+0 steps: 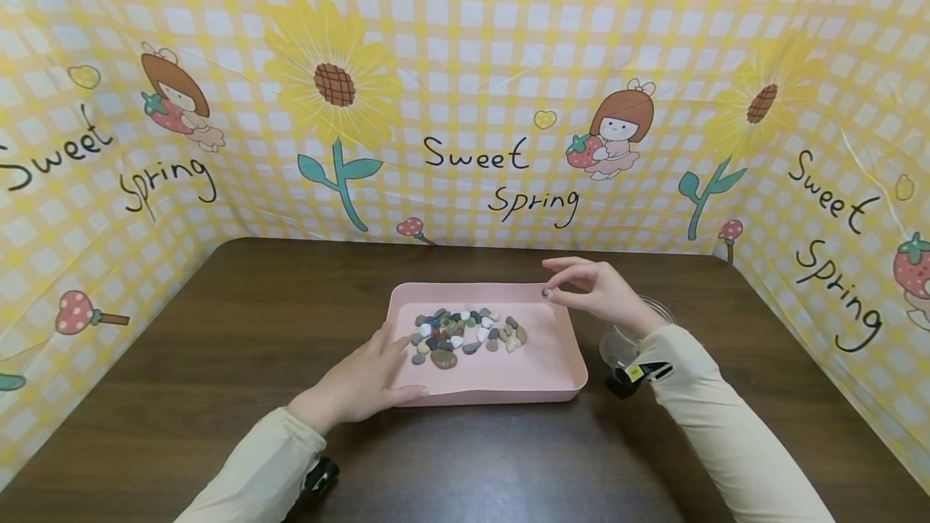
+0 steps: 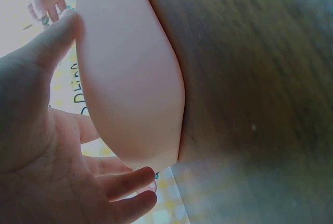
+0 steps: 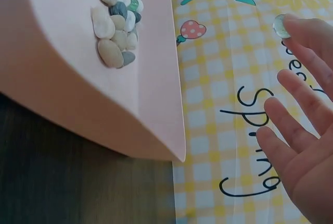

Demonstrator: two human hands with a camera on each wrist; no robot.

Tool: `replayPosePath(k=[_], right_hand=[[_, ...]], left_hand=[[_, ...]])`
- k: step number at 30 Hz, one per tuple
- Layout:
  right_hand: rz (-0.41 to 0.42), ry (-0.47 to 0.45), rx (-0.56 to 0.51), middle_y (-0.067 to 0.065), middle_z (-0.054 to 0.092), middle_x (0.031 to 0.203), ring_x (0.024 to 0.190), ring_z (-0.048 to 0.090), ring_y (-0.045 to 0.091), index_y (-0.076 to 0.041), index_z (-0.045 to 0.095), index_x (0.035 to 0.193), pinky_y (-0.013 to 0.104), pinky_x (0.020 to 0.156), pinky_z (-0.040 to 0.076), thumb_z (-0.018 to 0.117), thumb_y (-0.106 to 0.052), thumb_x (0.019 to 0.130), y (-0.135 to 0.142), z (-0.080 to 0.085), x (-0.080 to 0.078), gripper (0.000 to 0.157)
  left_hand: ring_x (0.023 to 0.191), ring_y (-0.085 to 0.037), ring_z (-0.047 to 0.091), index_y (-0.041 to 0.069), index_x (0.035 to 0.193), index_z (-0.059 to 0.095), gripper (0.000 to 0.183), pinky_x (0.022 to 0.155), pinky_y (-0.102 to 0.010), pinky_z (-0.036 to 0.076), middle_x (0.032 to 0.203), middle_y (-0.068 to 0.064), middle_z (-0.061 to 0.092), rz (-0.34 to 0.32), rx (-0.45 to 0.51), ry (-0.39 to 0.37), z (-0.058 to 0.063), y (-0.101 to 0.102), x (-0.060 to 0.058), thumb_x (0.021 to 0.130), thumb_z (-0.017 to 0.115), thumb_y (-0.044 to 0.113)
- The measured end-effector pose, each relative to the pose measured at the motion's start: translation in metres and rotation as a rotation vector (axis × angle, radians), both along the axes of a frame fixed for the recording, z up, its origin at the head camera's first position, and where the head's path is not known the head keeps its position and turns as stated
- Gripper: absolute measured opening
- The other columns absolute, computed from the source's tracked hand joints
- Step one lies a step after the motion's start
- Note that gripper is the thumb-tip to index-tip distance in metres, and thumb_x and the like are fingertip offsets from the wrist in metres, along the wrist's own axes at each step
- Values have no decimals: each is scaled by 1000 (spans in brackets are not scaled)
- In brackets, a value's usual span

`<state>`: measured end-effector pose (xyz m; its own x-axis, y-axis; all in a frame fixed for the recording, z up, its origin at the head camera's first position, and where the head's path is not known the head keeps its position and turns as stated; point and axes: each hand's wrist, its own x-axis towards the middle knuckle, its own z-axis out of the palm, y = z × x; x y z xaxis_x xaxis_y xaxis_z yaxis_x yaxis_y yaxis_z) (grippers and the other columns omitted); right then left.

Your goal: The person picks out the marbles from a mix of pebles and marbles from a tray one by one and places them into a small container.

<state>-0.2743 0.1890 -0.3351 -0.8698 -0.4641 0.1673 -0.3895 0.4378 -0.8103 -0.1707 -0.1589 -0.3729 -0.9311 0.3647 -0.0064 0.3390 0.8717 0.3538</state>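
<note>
Your right hand [image 1: 601,294] pinches a round marble [image 3: 280,26] by the tray's [image 1: 541,370] far right corner; your left hand [image 1: 359,384], fingers spread, touches its near left corner. The tray's length parallels the desk's [image 1: 218,361] far edge.

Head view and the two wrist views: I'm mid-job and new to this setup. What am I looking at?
No robot here: a person works bare-handed. The head view looks forward and down; the wrist views look from each wrist. On the dark table sits a pink tray of stones and glass marbles, with a clear container beside it, partly hidden behind the right arm. The left hand touches the tray's near-left corner; the right hand pinches a clear, greenish marble near the far-right corner.
</note>
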Motion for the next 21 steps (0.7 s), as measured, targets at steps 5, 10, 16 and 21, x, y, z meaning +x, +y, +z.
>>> replayPosePath(k=[5,10,16,21], right_hand=[[-19,-3,-13,8,52,137,131,45,26,-9,71,97,42,110,33,73,-25,81,9,-2,1,23],[-38,1,-36,8,51,137,129,47,26,-7,70,98,40,107,37,72,-25,82,18,-5,2,24],[-55,51,-33,11,52,136,123,52,8,-5,69,98,18,99,41,70,-22,83,30,-6,6,22],[-81,65,-49,14,52,136,111,51,-11,-3,69,98,23,96,46,70,-20,84,40,-6,10,22]], left_hand=[[130,-47,38,-2,136,42,80,101,-53,39,147,-35,21,1,-5,-11,0,0,0,83,60,55],[130,-47,39,-2,137,42,80,101,-53,39,147,-35,22,3,-7,-13,-1,0,-1,83,60,55],[130,-47,39,-1,137,42,81,101,-53,39,148,-35,22,4,-8,-10,-1,0,-1,83,60,56],[130,-46,38,0,138,41,82,102,-53,38,148,-34,21,10,-10,-22,-1,0,-1,83,60,57]])
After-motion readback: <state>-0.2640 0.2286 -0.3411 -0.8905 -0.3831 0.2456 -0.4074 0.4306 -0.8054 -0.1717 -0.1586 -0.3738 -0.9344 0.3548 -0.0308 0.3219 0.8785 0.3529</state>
